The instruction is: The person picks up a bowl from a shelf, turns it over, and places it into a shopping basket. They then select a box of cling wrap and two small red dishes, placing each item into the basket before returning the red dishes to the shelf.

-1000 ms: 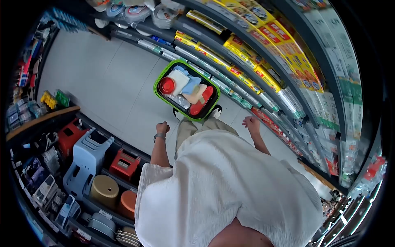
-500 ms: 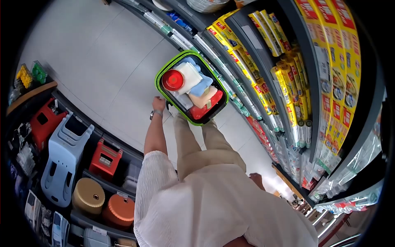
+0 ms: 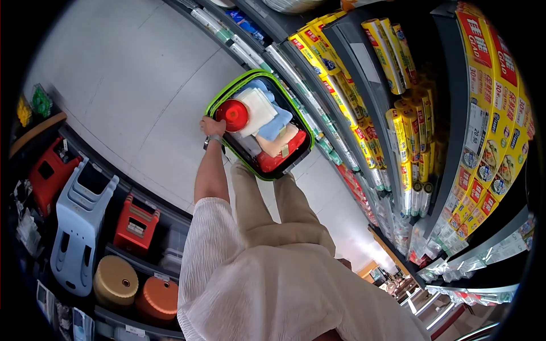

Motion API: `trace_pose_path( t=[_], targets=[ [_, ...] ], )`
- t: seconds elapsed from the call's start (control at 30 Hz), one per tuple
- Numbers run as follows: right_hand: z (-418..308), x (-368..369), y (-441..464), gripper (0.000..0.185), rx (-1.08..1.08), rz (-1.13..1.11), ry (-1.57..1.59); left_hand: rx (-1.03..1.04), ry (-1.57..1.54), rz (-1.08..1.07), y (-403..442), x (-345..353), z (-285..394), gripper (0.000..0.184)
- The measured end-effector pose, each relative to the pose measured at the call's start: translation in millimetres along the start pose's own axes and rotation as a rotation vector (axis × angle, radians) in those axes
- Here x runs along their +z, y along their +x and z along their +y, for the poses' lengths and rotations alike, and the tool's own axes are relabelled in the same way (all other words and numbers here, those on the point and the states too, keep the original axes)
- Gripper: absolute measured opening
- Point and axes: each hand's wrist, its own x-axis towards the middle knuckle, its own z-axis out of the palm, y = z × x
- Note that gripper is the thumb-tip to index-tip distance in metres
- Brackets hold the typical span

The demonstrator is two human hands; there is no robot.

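Note:
A black shopping basket with a bright green rim [image 3: 311,128] stands in front of my legs. Its near-left corner is where my left hand [image 3: 214,127] rests, closed over the rim, right beside a round red container [image 3: 233,115]. A cream folded cloth [image 3: 259,113], blue cloths [image 3: 277,121] and a peach cloth [image 3: 274,143] lie in the basket, over a red package [image 3: 287,152]. Only a sliver of my right hand [image 3: 344,263] shows beside my shirt; its fingers are hidden.
Shelving with yellow boxes of cling wrap [image 3: 495,148] and wrapped rolls [image 3: 406,133] rises on the right. On the left, shelves hold a blue plastic stool [image 3: 77,227], a red stool [image 3: 136,224] and round tan [image 3: 115,279] and orange stools [image 3: 159,298]. Grey floor tiles [image 3: 125,85] run between.
My left hand has moved forward from beside the basket onto its rim. My right hand has drawn back, mostly behind my shirt. The view has shifted slightly.

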Motion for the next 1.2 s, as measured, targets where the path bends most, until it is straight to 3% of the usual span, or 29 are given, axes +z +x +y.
trace_pose_path(
  t=[0.1,0.13,0.2,0.23,0.3,0.33,0.37,0.47,0.53,0.57,0.6,0.67,0.77,0.83,0.87,0.9,1.0,1.13,1.2],
  targets=[
    [-1,-4,14,0.020,0.045,0.075,0.248,0.047,0.083,0.017,-11,-25,3,0.064],
    [-3,-11,22,0.020,0.033,0.080,0.249,0.079,-0.087,-0.080,-14,-31,2,0.059],
    [-12,-30,46,0.017,-0.068,0.156,-0.148,0.188,-0.325,-0.153,-26,-40,-4,0.050],
    [-24,-45,63,0.017,-0.089,0.170,-0.145,0.235,-0.380,-0.178,-41,-48,-1,0.047],
    [-48,-69,90,0.014,0.593,0.234,0.978,0.238,-0.454,-0.158,-84,-71,12,0.039],
    [-24,-68,116,0.015,0.484,0.222,1.312,0.249,-0.532,-0.159,-109,-85,17,0.037],
    [-68,-111,127,0.017,0.413,0.363,1.004,0.278,-0.514,-0.146,-138,-104,26,0.036],
    [-123,-206,188,0.020,0.078,0.431,0.852,0.323,-0.544,-0.235,-212,-134,28,0.031],
    [-182,-271,204,0.023,-0.173,0.700,0.424,0.402,-0.579,-0.221,-270,-146,30,0.030],
    [-199,-292,215,0.041,-0.166,0.634,0.503,0.410,-0.519,-0.215,-290,-134,21,0.030],
    [-222,-316,213,0.041,-0.215,0.635,0.511,0.385,-0.471,-0.231,-325,-143,27,0.029],
    [-267,-364,192,0.064,-0.677,0.786,0.273,0.481,-0.373,-0.314,-377,-143,23,0.032],
    [-272,-384,189,0.081,-0.931,0.582,-0.050,0.603,-0.197,-0.210,-456,-128,23,0.029],
    [-252,-387,208,0.075,-0.910,0.163,-0.261,0.641,-0.197,-0.100,-504,-111,28,0.022],
    [-242,-383,212,0.066,-0.902,0.117,-0.388,0.650,-0.150,-0.040,-527,-106,33,0.022],
    [-229,-378,218,0.063,-0.866,0.086,-0.512,0.647,-0.109,-0.013,-545,-98,37,0.023],
    [-188,-376,213,0.050,-0.976,0.164,-0.503,0.611,-0.059,0.058,-581,-61,44,0.024],
    [-142,-369,214,0.054,-1.050,0.161,-0.498,0.607,0.035,0.042,-615,-23,44,0.027],
    [-127,-367,204,0.058,-0.967,0.082,-0.589,0.580,0.097,0.002,-644,-35,48,0.027]
  ],
)
